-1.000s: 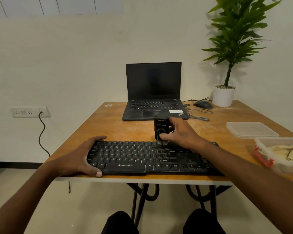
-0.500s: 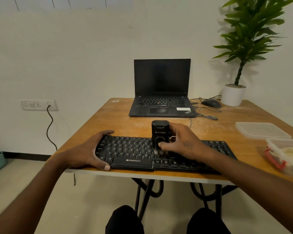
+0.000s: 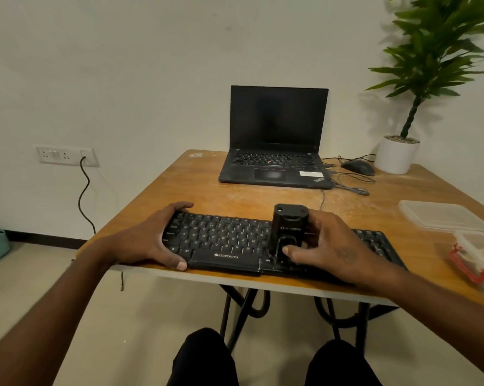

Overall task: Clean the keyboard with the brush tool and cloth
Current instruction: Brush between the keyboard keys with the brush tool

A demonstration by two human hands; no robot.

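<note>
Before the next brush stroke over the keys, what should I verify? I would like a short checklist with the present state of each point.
1. Left hand steadies the keyboard at its left end: ok.
2. Right hand grips the brush tool, thumb on its front: ok.
3. Brush tool stands upright on the keys near the space bar: ok.
4. Bristles really touch the keys: cannot tell, the tool's underside is hidden.
5. Keyboard lies fully on the table: not ok, its front edge sits right at the table's edge.
6. Cloth is ready in the open container on the right: cannot tell, blurred.
</note>
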